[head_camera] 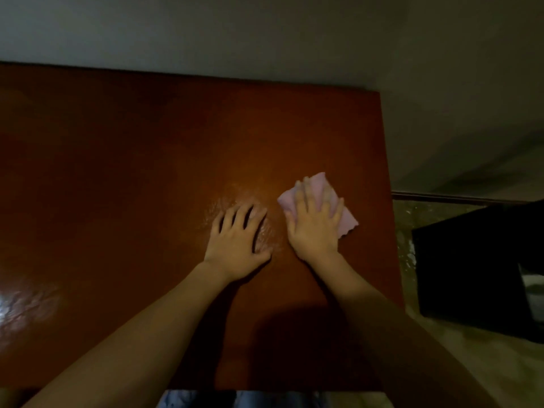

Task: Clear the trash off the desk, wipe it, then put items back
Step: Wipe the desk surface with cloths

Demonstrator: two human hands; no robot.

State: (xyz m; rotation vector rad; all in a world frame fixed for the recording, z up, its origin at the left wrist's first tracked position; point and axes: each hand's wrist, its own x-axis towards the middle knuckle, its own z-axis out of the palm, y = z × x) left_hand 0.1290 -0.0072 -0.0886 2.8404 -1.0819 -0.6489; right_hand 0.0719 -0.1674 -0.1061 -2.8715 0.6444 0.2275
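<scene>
In the head view the wiping step is in hand: the right hand (315, 222) presses flat on the pink cloth (319, 201) near the bare desk's (117, 172) right edge, the left hand (238, 245) rests splayed and empty beside it, and next the cloth likely needs sweeping across the unwiped left side.

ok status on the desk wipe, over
Right hand flat on pink cloth. Left hand open, braced on desk. Nothing in the way.

We note a reddish-brown desk (147, 172) with pale glossy streaks, a light pink cloth (329, 198) with a scalloped edge, a grey wall (265, 30), and a black bin (471, 275).
</scene>
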